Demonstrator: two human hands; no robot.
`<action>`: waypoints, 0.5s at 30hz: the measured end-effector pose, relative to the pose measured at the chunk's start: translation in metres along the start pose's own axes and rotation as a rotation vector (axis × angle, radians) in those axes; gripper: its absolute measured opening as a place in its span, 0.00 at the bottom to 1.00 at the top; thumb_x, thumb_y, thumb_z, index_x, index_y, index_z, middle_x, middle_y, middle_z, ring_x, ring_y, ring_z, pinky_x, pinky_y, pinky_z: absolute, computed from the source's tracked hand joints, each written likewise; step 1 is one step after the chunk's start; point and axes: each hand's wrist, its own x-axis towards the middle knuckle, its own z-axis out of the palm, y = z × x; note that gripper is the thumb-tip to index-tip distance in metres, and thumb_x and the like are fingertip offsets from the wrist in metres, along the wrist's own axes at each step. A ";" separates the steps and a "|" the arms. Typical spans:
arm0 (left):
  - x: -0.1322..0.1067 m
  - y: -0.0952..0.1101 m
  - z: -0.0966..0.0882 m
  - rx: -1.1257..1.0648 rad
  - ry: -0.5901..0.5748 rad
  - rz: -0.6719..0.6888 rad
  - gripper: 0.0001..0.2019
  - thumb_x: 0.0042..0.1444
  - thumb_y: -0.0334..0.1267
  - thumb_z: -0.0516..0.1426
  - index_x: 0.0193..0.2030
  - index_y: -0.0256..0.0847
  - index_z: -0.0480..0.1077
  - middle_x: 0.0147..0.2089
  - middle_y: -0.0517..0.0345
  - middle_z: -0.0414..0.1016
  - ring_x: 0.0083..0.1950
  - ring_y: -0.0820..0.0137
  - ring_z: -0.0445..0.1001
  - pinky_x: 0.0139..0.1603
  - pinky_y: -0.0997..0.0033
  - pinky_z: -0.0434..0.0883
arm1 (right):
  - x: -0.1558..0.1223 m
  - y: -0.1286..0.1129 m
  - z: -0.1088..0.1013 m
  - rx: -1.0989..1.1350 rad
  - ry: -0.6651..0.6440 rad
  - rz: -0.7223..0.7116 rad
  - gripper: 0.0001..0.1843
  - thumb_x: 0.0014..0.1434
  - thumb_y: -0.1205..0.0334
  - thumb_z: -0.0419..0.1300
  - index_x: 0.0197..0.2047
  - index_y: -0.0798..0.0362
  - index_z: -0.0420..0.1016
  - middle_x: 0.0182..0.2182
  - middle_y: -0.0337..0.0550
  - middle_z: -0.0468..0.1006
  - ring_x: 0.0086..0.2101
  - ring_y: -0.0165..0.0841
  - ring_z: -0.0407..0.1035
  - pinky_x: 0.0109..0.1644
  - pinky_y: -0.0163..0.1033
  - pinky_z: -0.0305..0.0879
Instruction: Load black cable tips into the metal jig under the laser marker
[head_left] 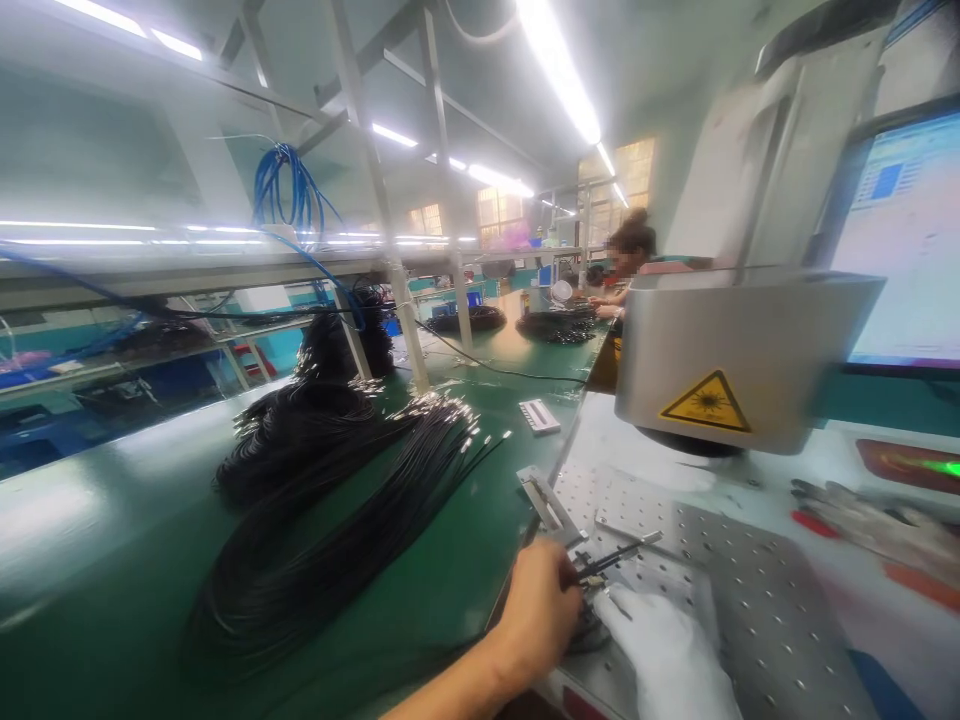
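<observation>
My bare left hand (541, 608) is closed around a few black cables (600, 566). Their light metal ends stick out to the upper right, over a perforated metal plate (757, 570). My right hand (664, 645), in a white glove, is just below those cables, its fingers drawn together near a small metal fixture; what lies between them is hidden. Beyond my left hand a slotted metal piece (551, 503) sits at the plate's edge. To the left, a large bundle of black cables (360, 520) with shiny ends lies looped on the green table (97, 600).
A laser machine head (742, 350) with a yellow warning triangle hangs over the plate. A screen (907, 240) stands at right, above grey work gloves (877, 525). A white slotted block (539, 417) lies on the table. Another person (630, 250) sits farther back. Shelf posts (409, 330) rise at the left.
</observation>
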 end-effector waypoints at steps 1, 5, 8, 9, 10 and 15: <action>0.000 0.001 0.001 0.010 0.000 0.015 0.07 0.45 0.24 0.55 0.30 0.37 0.71 0.36 0.56 0.72 0.39 0.68 0.68 0.39 0.71 0.61 | 0.000 0.000 0.000 0.001 -0.009 0.001 0.22 0.50 0.67 0.58 0.47 0.38 0.79 0.42 0.40 0.80 0.38 0.41 0.73 0.37 0.39 0.69; 0.000 0.005 0.004 0.038 -0.011 0.082 0.08 0.44 0.21 0.54 0.27 0.37 0.70 0.38 0.54 0.72 0.40 0.68 0.69 0.39 0.72 0.61 | 0.001 0.000 0.002 -0.004 -0.013 0.004 0.24 0.48 0.69 0.57 0.46 0.37 0.79 0.41 0.38 0.80 0.36 0.40 0.72 0.37 0.39 0.68; 0.001 0.010 0.003 0.069 -0.047 0.092 0.08 0.44 0.21 0.54 0.24 0.37 0.68 0.39 0.53 0.72 0.39 0.68 0.68 0.38 0.71 0.60 | 0.003 -0.001 0.003 -0.029 -0.004 -0.027 0.25 0.47 0.71 0.57 0.46 0.39 0.79 0.40 0.39 0.80 0.37 0.39 0.72 0.37 0.38 0.68; 0.001 0.010 0.003 0.083 -0.058 0.082 0.07 0.44 0.22 0.54 0.24 0.37 0.67 0.38 0.53 0.72 0.38 0.68 0.68 0.37 0.71 0.60 | 0.003 -0.001 0.003 -0.036 -0.001 -0.024 0.24 0.48 0.72 0.57 0.46 0.39 0.79 0.40 0.39 0.80 0.37 0.39 0.73 0.37 0.38 0.67; 0.002 0.011 0.003 0.095 -0.063 0.069 0.07 0.44 0.22 0.54 0.23 0.37 0.67 0.37 0.53 0.72 0.37 0.68 0.67 0.37 0.71 0.59 | 0.004 -0.001 0.003 -0.039 0.005 -0.013 0.24 0.50 0.72 0.57 0.46 0.40 0.80 0.39 0.39 0.80 0.36 0.39 0.73 0.36 0.38 0.67; 0.011 0.001 0.005 0.064 -0.051 0.012 0.06 0.41 0.24 0.57 0.25 0.37 0.71 0.29 0.59 0.67 0.35 0.69 0.66 0.35 0.71 0.59 | -0.001 0.000 0.002 -0.040 0.040 -0.029 0.26 0.54 0.74 0.54 0.50 0.40 0.79 0.46 0.39 0.79 0.40 0.39 0.72 0.39 0.38 0.69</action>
